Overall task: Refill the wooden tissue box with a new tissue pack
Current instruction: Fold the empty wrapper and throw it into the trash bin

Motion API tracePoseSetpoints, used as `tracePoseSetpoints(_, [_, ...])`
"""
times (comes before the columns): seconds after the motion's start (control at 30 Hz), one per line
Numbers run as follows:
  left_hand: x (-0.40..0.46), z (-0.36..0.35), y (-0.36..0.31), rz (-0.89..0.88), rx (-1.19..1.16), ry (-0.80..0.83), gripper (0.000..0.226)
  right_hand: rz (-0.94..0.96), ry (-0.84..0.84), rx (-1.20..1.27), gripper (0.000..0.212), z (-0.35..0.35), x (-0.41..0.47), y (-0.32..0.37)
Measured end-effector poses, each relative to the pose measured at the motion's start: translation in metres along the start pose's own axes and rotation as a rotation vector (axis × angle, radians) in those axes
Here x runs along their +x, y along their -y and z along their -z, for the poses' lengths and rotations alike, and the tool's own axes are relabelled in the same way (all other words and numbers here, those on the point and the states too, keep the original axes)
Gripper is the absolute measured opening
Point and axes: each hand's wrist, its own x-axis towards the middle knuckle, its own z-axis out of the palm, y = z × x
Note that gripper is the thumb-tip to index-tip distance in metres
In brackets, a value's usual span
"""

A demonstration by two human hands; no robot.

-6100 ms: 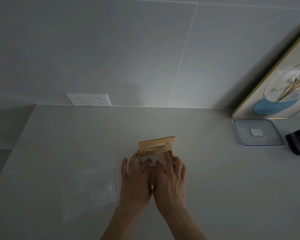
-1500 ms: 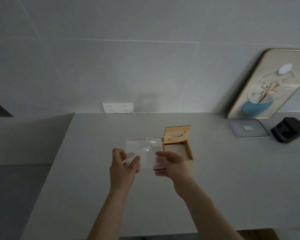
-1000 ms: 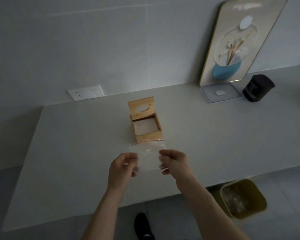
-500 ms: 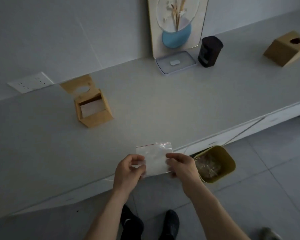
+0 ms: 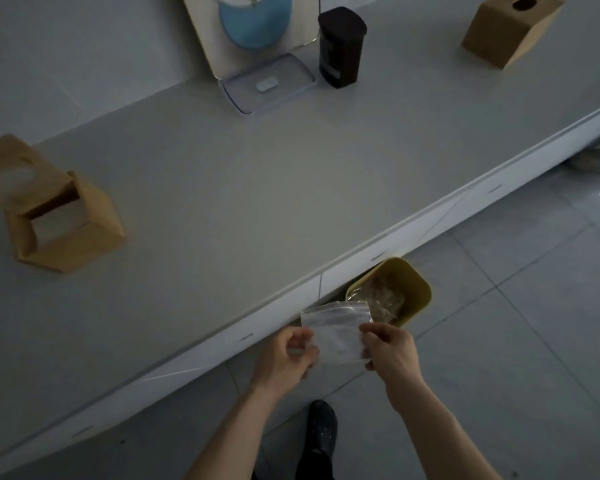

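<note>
Hands first: the left hand [image 5: 284, 355] and the right hand [image 5: 390, 348] each pinch one side of an empty clear zip bag [image 5: 336, 336], fingers clamped on the plastic, holding it off the counter edge, just short of the yellow-green waste bin [image 5: 414, 292] at 1 o'clock from the hands. The step in hand looks like throwing away the wrapper; to do it well, carry the bag fully over the bin's mouth before letting go, since thin film may drift or cling to fingers. The wooden tissue box [image 5: 63, 223] sits at 10 o'clock on the counter [image 5: 257, 188], lid open, with white tissue inside; closing it looks like what remains. At 12 o'clock stand a clear tray [image 5: 269, 84], a dark canister [image 5: 340, 46] and a framed picture [image 5: 250, 29]; a second wooden box [image 5: 510, 29] sits at 2 o'clock. The counter's overhang half covers the bin.
</note>
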Motion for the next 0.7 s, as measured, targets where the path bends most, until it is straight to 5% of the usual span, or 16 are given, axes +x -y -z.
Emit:
tracePoseSetpoints(0.33, [0.073, -0.051, 0.005, -0.019, 0.159, 0.104, 0.031, -0.095, -0.131, 0.050, 0.038, 0.030, 0.090, -0.027])
tracePoseSetpoints(0.57, [0.122, -0.083, 0.016, -0.002, 0.202, 0.133, 0.026, -0.161, -0.045, 0.129, 0.046, 0.031, 0.149, -0.030])
tracePoseSetpoints(0.7, [0.137, -0.093, 0.020, -0.015, 0.228, 0.174, 0.045, -0.169, 0.041, 0.059, 0.061, 0.032, 0.169, -0.042])
